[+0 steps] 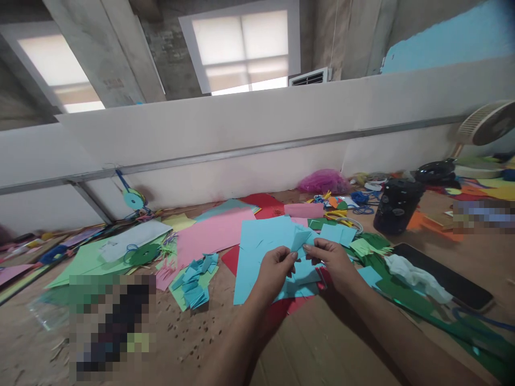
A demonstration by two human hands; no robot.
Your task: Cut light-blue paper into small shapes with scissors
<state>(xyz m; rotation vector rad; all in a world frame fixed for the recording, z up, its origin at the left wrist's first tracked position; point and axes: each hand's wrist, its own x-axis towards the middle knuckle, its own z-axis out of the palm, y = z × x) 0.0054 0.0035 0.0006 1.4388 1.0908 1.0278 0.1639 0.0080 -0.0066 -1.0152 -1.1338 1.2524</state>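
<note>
Between my two hands is a small piece of light blue paper point(301, 237), partly folded over, held up above the table. My left hand point(278, 267) pinches its lower left edge with thumb and fingers. On the other side, my right hand point(330, 256) grips its right edge the same way. Beneath lies a large light blue sheet point(255, 252) with thin cut marks, partly covered by my hands. To the left, a pile of folded blue paper pieces point(198, 281) rests on a light green sheet. Square blue papers point(338, 235) lie just right of my hands.
A dark cup point(398, 206) and a black phone point(444, 276) stand and lie at the right, with a crumpled white tissue point(418, 279) between. Pink paper point(217, 233) and green sheets point(88, 257) spread leftward. Behind are a pink plastic bag point(325, 182), a fan point(488, 123) and a white partition point(241, 128).
</note>
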